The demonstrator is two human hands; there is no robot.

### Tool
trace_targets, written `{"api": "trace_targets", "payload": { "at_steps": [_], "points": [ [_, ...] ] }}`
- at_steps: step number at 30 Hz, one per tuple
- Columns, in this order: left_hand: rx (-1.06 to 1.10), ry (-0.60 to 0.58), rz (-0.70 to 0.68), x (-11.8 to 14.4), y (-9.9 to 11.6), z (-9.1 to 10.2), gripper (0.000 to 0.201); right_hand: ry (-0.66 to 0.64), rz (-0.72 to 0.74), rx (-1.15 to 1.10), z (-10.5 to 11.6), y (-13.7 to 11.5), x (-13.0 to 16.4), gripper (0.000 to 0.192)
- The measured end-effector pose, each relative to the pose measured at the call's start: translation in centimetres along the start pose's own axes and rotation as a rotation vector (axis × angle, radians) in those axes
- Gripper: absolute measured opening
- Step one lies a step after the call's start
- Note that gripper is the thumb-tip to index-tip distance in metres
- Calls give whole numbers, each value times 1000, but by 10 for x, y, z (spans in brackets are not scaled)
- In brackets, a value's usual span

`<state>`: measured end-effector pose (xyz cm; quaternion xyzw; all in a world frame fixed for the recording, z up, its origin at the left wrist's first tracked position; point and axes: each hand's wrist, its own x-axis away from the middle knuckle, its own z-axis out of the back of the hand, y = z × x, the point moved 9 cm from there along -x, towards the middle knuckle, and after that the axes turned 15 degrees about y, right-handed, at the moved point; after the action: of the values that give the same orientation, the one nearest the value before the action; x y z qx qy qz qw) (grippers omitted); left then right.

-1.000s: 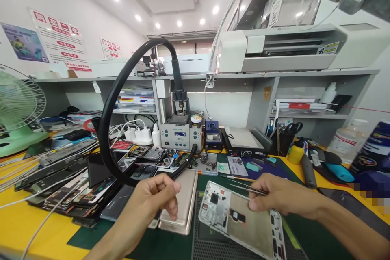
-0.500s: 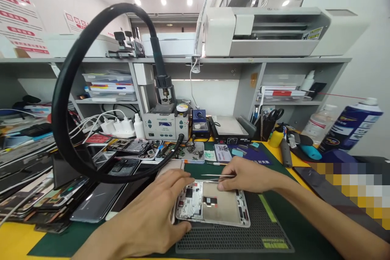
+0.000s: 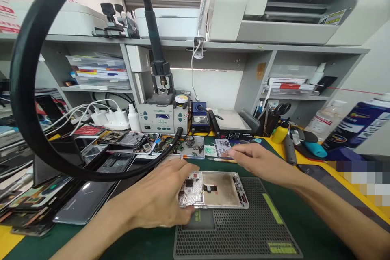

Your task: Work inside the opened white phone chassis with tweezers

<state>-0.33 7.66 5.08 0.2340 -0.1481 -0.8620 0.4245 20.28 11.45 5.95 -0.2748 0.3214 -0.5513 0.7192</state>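
Silver metal of the opened phone lies flat, straddling the top edge of the black grid mat on the green surface; the left hand clamps its near end, thumb under the rim and fingers curled over the circuit board, a hold best kept low and steady. The right hand hovers beyond the phone's far edge, near the small parts tray, fingers loosely open, seemingly holding nothing. Room is free rightward over the mat, while stacked phones and the black hose loop crowd the left.
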Motion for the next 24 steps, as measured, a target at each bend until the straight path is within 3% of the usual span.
{"api": "trace_targets", "payload": {
  "at_steps": [5, 9, 11, 14, 16, 18, 21, 24],
  "points": [
    [27, -9, 34, -8, -6, 5, 77, 40, -251, -392, 9, 13, 7, 53],
    [43, -49, 79, -15, -9, 8, 80, 88, -382, -760, 23, 17, 10, 36],
    [47, -63, 113, -16, -10, 9, 81, 23, -394, -916, 27, 11, 15, 38],
    [41, -68, 179, -17, -13, 11, 79, -136, -378, -1054, 28, -3, 24, 65],
    [37, -64, 216, -18, -15, 13, 79, -205, -338, -1064, 27, -10, 30, 80],
    [41, -92, 235, -17, -16, 11, 81, -202, -304, -1006, 24, -10, 33, 67],
    [49, -114, 244, -17, -21, 7, 80, -150, -307, -781, 13, 1, 37, 26],
    [62, -75, 207, -20, -24, 9, 76, -227, -278, -521, -9, 5, 55, 37]
  ]
}}
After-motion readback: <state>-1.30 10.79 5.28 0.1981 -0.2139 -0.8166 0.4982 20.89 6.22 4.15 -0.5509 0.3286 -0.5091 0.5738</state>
